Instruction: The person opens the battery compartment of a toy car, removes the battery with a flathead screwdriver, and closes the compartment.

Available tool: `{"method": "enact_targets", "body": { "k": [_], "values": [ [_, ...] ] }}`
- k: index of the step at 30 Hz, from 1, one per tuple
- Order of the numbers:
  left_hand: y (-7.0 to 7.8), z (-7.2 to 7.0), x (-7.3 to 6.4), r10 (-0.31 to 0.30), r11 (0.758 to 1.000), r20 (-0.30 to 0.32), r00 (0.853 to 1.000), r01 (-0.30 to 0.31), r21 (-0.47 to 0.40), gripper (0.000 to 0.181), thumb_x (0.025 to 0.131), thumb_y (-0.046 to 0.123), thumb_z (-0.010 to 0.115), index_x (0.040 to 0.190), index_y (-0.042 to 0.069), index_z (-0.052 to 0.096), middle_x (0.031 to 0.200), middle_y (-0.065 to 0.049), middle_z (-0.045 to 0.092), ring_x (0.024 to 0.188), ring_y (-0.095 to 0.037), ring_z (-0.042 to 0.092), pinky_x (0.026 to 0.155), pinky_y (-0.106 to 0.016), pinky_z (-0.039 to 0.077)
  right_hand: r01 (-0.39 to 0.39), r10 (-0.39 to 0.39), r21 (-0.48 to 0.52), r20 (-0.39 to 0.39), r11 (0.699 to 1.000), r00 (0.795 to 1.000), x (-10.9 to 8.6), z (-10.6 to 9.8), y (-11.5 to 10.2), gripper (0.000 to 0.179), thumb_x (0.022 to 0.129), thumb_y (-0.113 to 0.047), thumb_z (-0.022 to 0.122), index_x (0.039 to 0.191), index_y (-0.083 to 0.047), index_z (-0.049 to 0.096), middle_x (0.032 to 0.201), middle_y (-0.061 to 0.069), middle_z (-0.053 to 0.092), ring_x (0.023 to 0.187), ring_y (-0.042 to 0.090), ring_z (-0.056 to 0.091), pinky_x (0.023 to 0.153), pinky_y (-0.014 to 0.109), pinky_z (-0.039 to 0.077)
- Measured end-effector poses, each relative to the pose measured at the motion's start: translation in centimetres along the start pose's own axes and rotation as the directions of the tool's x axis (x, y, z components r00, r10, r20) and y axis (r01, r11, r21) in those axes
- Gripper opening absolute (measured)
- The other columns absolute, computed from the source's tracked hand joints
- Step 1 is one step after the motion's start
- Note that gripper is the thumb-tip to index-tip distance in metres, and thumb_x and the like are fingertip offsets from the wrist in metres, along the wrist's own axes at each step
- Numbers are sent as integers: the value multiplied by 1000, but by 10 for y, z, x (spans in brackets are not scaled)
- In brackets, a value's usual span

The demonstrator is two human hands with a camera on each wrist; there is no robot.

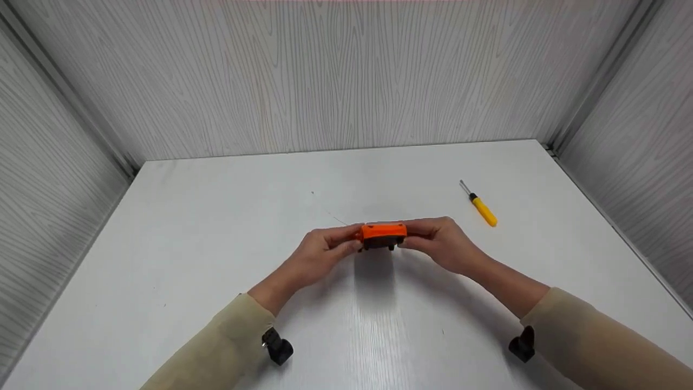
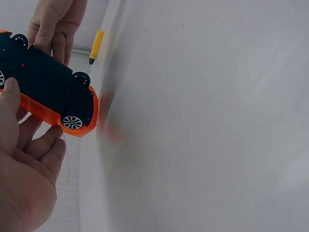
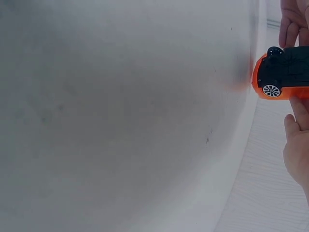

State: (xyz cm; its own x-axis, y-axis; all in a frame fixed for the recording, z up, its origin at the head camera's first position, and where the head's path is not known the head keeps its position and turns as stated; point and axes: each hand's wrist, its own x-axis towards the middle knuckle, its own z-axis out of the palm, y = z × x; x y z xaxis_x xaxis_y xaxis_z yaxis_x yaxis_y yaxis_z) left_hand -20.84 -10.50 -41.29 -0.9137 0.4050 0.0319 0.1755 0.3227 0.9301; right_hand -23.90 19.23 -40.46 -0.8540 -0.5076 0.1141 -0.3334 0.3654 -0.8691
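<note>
Both hands hold an orange toy car [image 1: 383, 232] above the white table, one at each side. Its black underside [image 2: 43, 79] and grey-spoked wheels show in the left wrist view. My left hand [image 1: 315, 253] grips the car's left side, the thumb lying against the underside. On the opposite side my right hand [image 1: 445, 246] pinches it between thumb and fingers. In the right wrist view one end of the car [image 3: 285, 72] shows, with the rest cut off by the frame edge. The car's roof is mostly hidden.
A screwdriver [image 1: 484, 211] with a yellow handle lies on the table at the right, beyond the right hand. White wood-grain panels [image 1: 346, 76] stand at the back and both sides of the white table [image 1: 189, 227]. Small black cameras [image 1: 279, 346] are worn at the sleeves.
</note>
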Motion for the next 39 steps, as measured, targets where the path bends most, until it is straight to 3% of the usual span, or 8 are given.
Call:
{"method": "enact_targets", "body": {
  "k": [4,8,15,20,29,39],
  "values": [
    [-1,0,1,18,997,22,1000,-16,-74,55,105,27,70,157,20,54,147,-1,63,132,-18,63,111,-40,48,11,-9,58,-36,998,999,1,2,1,34,98,-16,78,132,-20,78,123,-2,77,116,19,72,96,32,57],
    [-1,1,2,37,995,34,999,-34,-94,58,103,23,73,158,17,53,146,-2,64,132,-18,63,107,-36,50,27,-21,109,-54,994,998,1,3,1,31,99,-13,77,129,-17,79,122,1,77,116,21,72,98,34,57],
    [9,4,6,73,997,-40,997,-74,-31,55,100,17,77,152,16,60,140,0,69,127,-14,66,102,-34,53,33,-23,85,-113,996,993,3,1,3,26,101,-10,75,126,-13,80,119,3,78,114,21,72,96,32,57],
    [12,7,7,97,995,-72,993,-97,0,49,101,17,76,149,16,64,137,0,71,123,-13,68,102,-33,53,28,-16,114,-104,993,994,2,1,4,28,99,-9,76,127,-14,80,119,3,78,115,21,72,97,33,57],
    [13,8,5,122,990,-128,984,-130,-55,52,100,17,76,150,19,63,135,-1,72,121,-12,69,98,-31,55,60,-43,154,-112,986,993,2,0,-2,31,98,-7,78,128,-14,79,121,5,78,114,23,73,96,36,58],
    [15,7,1,138,981,-153,979,-156,-116,63,100,16,76,158,23,52,133,-5,72,120,-14,70,100,-36,54,70,-40,229,-135,971,990,3,4,-8,31,96,-4,78,127,-5,77,117,12,78,100,29,77,93,38,59]
  ]
}}
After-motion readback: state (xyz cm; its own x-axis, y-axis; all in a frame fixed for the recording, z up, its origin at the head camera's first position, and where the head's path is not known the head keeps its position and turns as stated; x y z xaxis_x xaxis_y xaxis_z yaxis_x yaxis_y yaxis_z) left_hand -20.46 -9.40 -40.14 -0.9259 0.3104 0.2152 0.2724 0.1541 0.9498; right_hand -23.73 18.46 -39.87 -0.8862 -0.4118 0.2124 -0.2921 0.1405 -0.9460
